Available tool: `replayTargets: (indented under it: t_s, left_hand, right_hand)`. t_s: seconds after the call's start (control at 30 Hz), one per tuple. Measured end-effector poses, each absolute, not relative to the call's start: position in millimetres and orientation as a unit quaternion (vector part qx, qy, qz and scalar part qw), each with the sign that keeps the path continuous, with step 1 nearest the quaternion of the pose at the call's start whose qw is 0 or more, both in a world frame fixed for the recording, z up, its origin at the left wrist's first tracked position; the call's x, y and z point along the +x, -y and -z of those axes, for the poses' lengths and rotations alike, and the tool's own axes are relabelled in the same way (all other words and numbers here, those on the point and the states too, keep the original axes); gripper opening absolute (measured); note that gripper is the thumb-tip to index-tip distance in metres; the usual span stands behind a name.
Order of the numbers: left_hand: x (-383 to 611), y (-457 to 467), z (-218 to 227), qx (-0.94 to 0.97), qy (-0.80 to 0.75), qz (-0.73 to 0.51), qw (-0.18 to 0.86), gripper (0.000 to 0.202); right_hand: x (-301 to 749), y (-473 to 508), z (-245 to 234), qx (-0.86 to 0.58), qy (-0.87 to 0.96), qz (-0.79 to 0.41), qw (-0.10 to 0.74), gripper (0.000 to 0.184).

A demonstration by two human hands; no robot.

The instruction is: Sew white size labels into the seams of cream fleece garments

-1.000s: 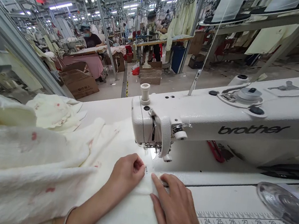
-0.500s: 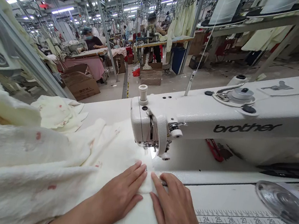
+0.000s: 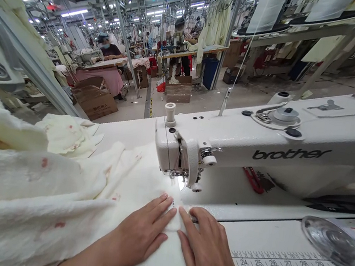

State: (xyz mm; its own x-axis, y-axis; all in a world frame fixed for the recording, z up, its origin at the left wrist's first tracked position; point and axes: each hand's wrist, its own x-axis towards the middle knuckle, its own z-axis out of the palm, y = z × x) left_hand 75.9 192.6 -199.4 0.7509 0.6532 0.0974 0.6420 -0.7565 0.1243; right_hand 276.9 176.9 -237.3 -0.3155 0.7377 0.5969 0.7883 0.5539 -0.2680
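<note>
Touching cream fabric (image 3: pixel 76 180): left hand (image 3: pixel 138 230), right hand (image 3: pixel 208 246), both unclenched; sewing machine (image 3: pixel 245 139) reads "brother".

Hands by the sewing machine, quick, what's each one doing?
Left hand: open, flat on the white cloth.
Right hand: open, resting on it too.

I'm looking into a garment factory: a sewing machine (image 3: pixel 238 141) just beyond the fingers (image 3: pixel 187 222), hanging clothes (image 3: pixel 212 33) and a worker (image 3: pixel 112 51) well past.
</note>
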Motion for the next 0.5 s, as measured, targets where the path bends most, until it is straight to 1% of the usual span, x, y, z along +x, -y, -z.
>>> replayTargets:
  t_s: [0.17,0.27,0.33,0.43,0.5]
  left_hand:
    - [76.0,-193.2,198.7,0.940,-0.334,-0.067,0.006,0.048]
    - [75.8,-193.0,199.4,0.941,-0.332,-0.063,0.008,0.048]
    - [75.1,-192.7,200.5,0.941,-0.330,-0.068,0.012,0.050]
    - [72.5,-193.9,201.9,0.941,-0.329,-0.074,0.021,0.051]
    - [70.1,-197.1,201.7,0.942,-0.326,-0.073,0.025,0.051]
  right_hand:
    - [276.3,-172.1,242.4,-0.477,0.810,0.030,0.340,0.031]
    - [280.9,-173.8,238.8,-0.467,0.822,0.033,0.325,0.032]
    - [287.2,-185.1,232.2,-0.462,0.828,0.009,0.317,0.030]
    - [296.1,-221.4,221.3,-0.466,0.839,-0.025,0.279,0.033]
    - [297.8,-252.1,217.5,-0.461,0.852,-0.028,0.245,0.034]
